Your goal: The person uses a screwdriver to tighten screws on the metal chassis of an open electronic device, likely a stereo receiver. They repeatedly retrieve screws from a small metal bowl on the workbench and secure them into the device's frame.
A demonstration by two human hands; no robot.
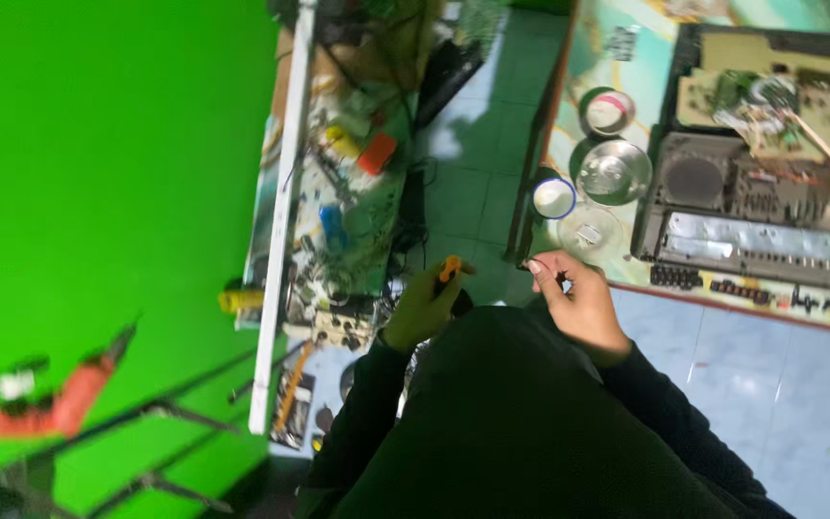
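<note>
Nearest us, our left hand (423, 306) is closed around an orange-handled tool (450, 268), while our right hand (576, 303) pinches something too small to identify, right at the near edge of the opened black device (761, 207). Looks like mid-disassembly, a small part just lifted; the next move probably needs a steady drop into the clear dish (590, 234) beside that device. Beyond the dish sit a steel bowl (614, 173) and tape roll (606, 111), so room is tight; the tiled floor (468, 173) left of the device is open.
</note>
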